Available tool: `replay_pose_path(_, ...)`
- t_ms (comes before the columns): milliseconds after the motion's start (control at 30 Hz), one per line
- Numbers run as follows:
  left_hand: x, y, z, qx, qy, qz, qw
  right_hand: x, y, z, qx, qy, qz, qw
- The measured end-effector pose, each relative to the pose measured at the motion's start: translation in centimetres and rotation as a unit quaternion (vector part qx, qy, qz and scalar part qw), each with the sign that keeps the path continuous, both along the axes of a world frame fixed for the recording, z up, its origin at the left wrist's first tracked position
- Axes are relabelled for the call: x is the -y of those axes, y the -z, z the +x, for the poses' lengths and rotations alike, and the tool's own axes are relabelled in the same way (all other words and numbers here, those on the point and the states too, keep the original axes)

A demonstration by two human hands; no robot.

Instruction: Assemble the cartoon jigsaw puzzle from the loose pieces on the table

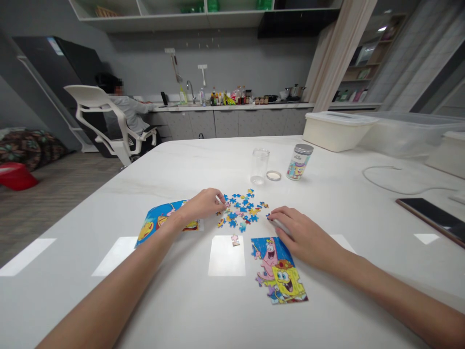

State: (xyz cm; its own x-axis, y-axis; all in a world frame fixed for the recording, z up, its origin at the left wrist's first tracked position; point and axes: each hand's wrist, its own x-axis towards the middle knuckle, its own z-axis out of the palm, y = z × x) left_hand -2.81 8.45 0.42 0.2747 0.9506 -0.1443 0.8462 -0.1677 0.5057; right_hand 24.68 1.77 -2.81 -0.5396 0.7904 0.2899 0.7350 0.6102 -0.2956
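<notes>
Loose jigsaw puzzle pieces, mostly blue with some yellow and pink, lie spread in the middle of the white table. My left hand reaches over the pile's left edge, its fingers curled together; what they hold, if anything, is hidden. At the pile's right side, my right hand has its fingertips closed on a small dark blue puzzle piece. Just below that hand is a partly joined cartoon puzzle. One pink piece lies apart. Under my left forearm is a blue cartoon picture sheet, partly covered.
Behind the pieces stand a clear jar, a loose ring-shaped lid and a lidded cartoon can. Storage boxes, a cable and a phone are on the right. A person sits at the back left.
</notes>
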Motion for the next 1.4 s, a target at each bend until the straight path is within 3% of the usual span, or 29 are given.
replay_pose_path(367,0.4,-0.7,0.7,0.032,0.010,-0.057,0.998,0.0,0.0,0.0,0.001,-0.002,0.004,1.000)
replay_pose_path(500,0.9,-0.6,1.1,-0.012,-0.017,0.044,0.999,0.0,0.0,0.0,0.005,0.001,0.002,1.000)
replay_pose_path(600,1.3,-0.5,1.8,-0.018,0.035,0.077,0.996,0.0,0.1,0.0,0.000,0.000,0.006,1.000)
replay_pose_path(667,1.5,-0.5,2.3,-0.011,0.094,0.062,0.994,0.0,0.1,0.0,-0.002,0.000,0.008,1.000)
replay_pose_path(733,1.8,-0.4,2.7,-0.007,0.112,0.046,0.993,0.0,0.1,0.0,0.000,0.000,0.008,1.000)
replay_pose_path(1000,2.0,-0.4,2.9,0.052,0.064,-0.027,0.996,0.1,0.0,-0.1,-0.001,-0.001,0.008,1.000)
replay_pose_path(1233,1.8,-0.7,3.1,0.143,0.065,-0.078,0.984,0.0,-0.1,-0.1,-0.006,0.008,-0.006,1.000)
replay_pose_path(1400,3.2,-1.6,4.5,0.232,0.080,-0.162,0.956,0.4,-1.4,-0.7,-0.120,0.032,-0.031,0.992)
